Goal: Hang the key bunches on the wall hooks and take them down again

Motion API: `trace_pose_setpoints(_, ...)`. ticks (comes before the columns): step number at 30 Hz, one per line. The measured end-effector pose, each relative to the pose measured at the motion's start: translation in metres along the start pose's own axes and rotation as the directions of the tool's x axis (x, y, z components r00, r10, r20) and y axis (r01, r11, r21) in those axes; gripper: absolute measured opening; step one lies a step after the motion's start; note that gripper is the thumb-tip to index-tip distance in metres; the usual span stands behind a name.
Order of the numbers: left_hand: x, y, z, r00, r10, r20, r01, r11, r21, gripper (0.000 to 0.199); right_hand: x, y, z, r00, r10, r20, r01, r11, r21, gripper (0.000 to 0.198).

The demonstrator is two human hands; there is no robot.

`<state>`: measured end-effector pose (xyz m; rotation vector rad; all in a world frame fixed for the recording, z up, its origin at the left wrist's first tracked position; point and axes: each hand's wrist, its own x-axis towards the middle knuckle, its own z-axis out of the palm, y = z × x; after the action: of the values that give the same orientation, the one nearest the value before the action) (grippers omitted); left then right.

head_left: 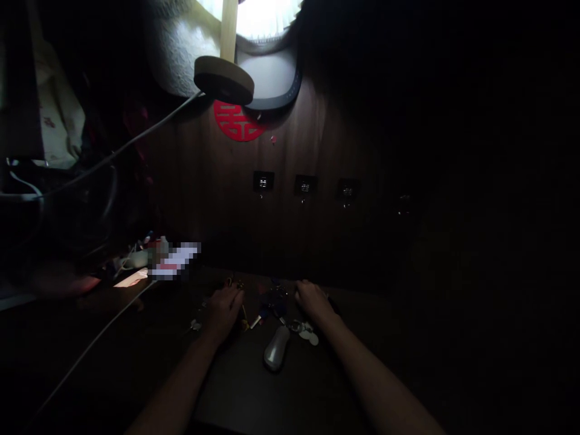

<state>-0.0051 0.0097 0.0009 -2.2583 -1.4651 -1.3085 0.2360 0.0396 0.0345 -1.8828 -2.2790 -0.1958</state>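
My left hand (224,309) rests palm down on the dark tabletop, its fingers loosely bent and apart, close to some small keys (240,284). Across from it, my right hand (313,300) also lies palm down, with loosely bent fingers and nothing visible in them. What is under either palm is hidden. Between the hands lies a loose cluster of keys, among them a blue-headed key (257,320). Nearer to me is a smooth grey oval object (277,348). Pale round tags (309,334) with a ring lie beside my right wrist, and small metal pieces (195,325) lie left of my left hand.
A lit lamp (269,21) hangs above, near a round-based stand (224,80). A white cable (149,130) crosses the left side. A red paper cut-out (238,122) and several dark square fittings (263,181) are on the wooden panel. Clutter fills the left.
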Motion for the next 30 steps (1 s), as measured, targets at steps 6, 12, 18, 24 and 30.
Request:
trace_pose_setpoints(6,0.004,-0.003,0.003,0.998,-0.065,-0.006,0.065,0.998,-0.024,0.041,-0.007,0.014,0.010,0.989,-0.033,-0.146,0.051,0.991,0.122,0.033)
trace_pose_setpoints(12,0.008,-0.002,-0.011,0.986,-0.162,-0.043,0.159,0.985,-0.060,0.039,-0.020,0.019,0.022,0.928,-0.073,-0.366,0.210,0.913,0.349,0.033)
trace_pose_setpoints(18,0.006,-0.010,-0.045,0.915,-0.355,-0.191,0.321,0.928,-0.189,0.038,-0.014,0.030,0.036,0.916,-0.037,-0.399,0.213,0.888,0.408,0.032)
trace_pose_setpoints(24,-0.025,-0.045,-0.106,0.788,-0.457,-0.412,0.421,0.889,-0.180,0.031,-0.010,0.041,0.043,0.917,-0.022,-0.397,0.195,0.895,0.401,0.033)
trace_pose_setpoints(30,-0.041,-0.083,-0.160,0.414,-0.650,-0.637,0.543,0.738,-0.401,0.019,-0.012,0.037,0.041,0.913,-0.032,-0.406,0.205,0.897,0.392,0.033)
